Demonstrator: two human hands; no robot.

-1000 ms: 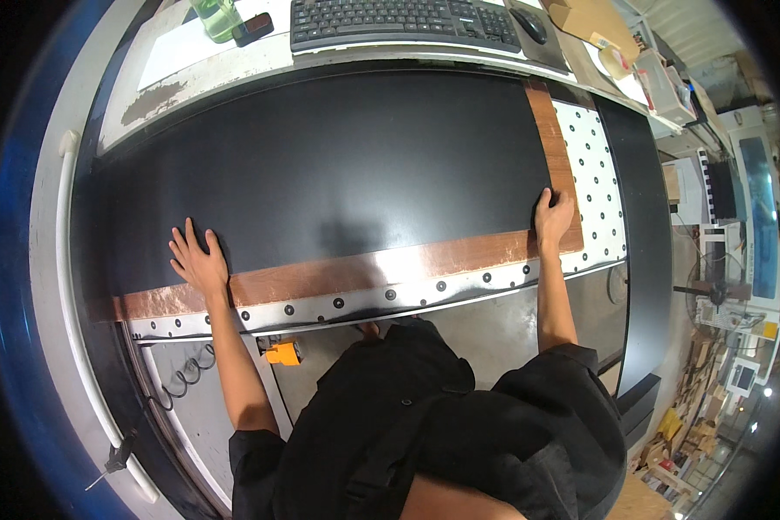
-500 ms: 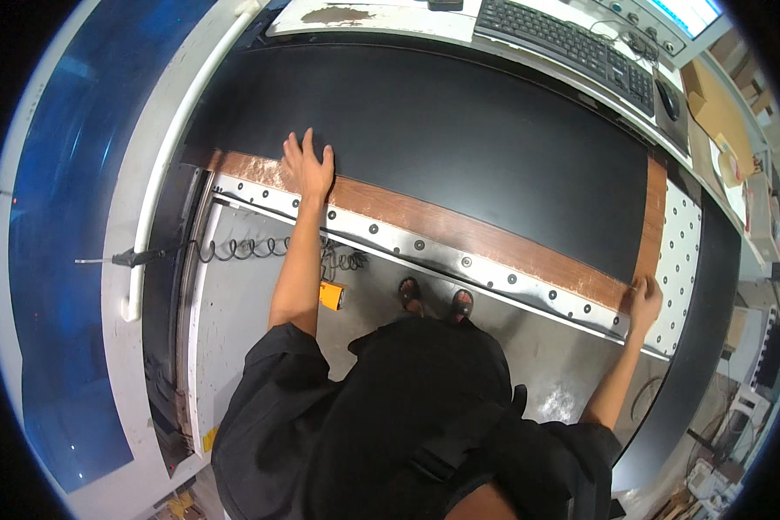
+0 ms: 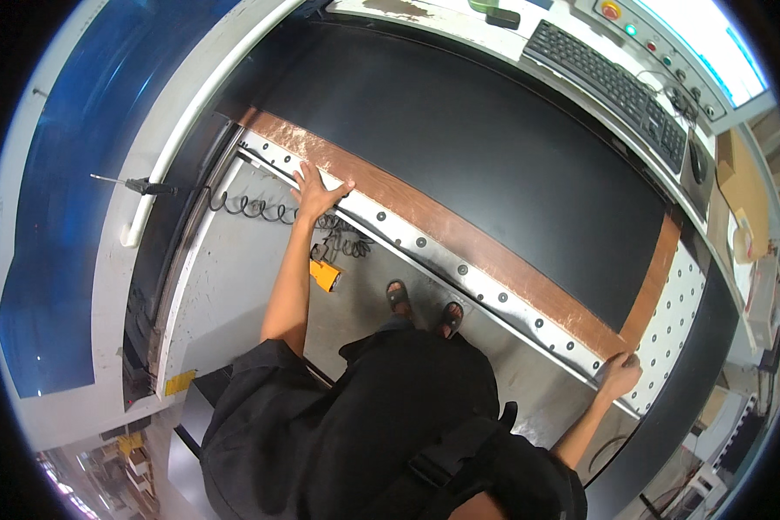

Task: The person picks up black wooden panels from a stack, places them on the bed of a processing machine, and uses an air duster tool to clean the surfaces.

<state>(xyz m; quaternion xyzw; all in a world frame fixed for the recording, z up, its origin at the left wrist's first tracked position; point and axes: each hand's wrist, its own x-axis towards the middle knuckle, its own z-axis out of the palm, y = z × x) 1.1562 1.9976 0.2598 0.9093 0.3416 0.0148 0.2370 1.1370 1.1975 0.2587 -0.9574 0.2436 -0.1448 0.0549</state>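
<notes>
A large flat black panel [image 3: 459,165] lies on the machine bed, with brown wood-grain strips along its near edge [image 3: 442,234] and right edge [image 3: 654,277]. My left hand [image 3: 315,192] is open, fingers and thumb spread, over the white perforated ledge [image 3: 399,227] beside the near strip. At the near right corner of the brown border, my right hand [image 3: 620,375] is closed, its fingers curled against the corner. What lies inside those fingers is hidden.
A white rail [image 3: 169,160] and a blue translucent cover [image 3: 104,173] stand at the left. A black coiled hose [image 3: 260,208] hangs below the ledge near a yellow box [image 3: 325,276]. At the back are a keyboard [image 3: 602,95], a mouse [image 3: 697,160] and a button panel [image 3: 659,56].
My left hand has moved back toward me, off the panel and brown strip onto the white ledge. My right hand stays at the corner. The whole view has turned and shifted.
</notes>
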